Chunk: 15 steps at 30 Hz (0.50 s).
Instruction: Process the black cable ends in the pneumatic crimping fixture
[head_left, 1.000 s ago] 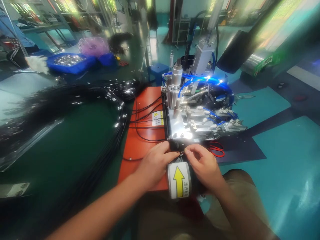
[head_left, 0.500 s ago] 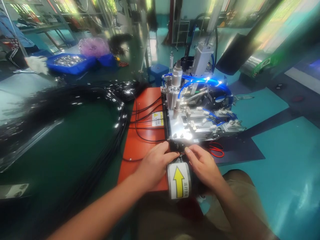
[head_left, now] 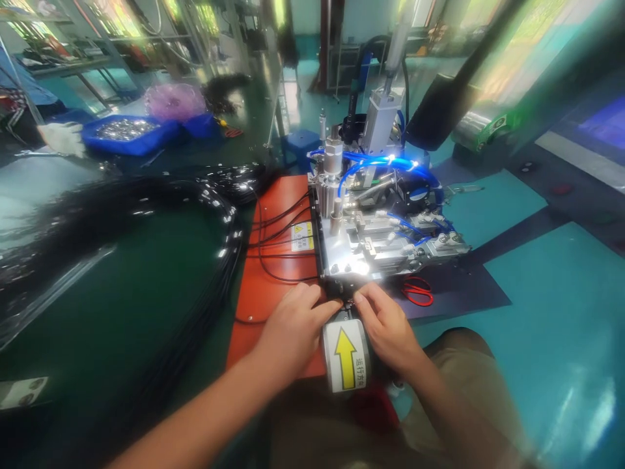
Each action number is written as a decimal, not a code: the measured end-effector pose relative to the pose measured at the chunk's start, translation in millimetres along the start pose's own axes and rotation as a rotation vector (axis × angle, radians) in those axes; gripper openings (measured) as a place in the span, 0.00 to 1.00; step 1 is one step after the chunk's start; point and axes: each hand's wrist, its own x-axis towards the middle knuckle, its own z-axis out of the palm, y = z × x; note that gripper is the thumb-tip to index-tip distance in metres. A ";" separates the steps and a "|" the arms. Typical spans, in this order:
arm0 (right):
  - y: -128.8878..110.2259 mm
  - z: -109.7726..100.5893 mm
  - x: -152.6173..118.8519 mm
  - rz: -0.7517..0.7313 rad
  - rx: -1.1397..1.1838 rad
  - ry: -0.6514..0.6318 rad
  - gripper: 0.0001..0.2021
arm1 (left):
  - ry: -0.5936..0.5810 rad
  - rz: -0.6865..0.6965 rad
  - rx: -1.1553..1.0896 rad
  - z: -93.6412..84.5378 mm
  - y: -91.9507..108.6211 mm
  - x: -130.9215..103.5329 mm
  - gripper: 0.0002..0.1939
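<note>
At the front of a silver pneumatic machine (head_left: 371, 241), both of my hands meet over a small dark slot. My left hand (head_left: 295, 326) comes from the left, thumb and fingers drawn together at the machine's front edge. Opposite it, my right hand (head_left: 390, 329) has its thumb and index finger pinched close to the left thumb. Whatever small piece lies between the fingertips is too small and hidden to name. Just below them is a round cover (head_left: 346, 355) with a white label and a yellow arrow pointing toward the machine.
Black cables (head_left: 229, 247) hang in a thick bundle at left, some strands crossing the orange table (head_left: 273, 286). Red-handled scissors (head_left: 417, 291) lie right of the machine. A blue tray (head_left: 129, 146) of small metal parts stands far left, near a co-worker's white glove (head_left: 63, 138).
The view has shifted a little, so the machine appears slightly further left. Both hands stay at the same place on the machine's front, fingers still close together.
</note>
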 end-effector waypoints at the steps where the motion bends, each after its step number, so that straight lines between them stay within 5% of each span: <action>1: 0.4 0.8 -0.3 0.004 0.008 0.006 0.13 | 0.006 -0.023 0.004 -0.8 0.9 -0.3 0.14; 15: 5.4 9.0 -0.5 0.053 0.087 0.062 0.13 | -0.033 -0.096 0.042 -1.5 3.7 -0.4 0.11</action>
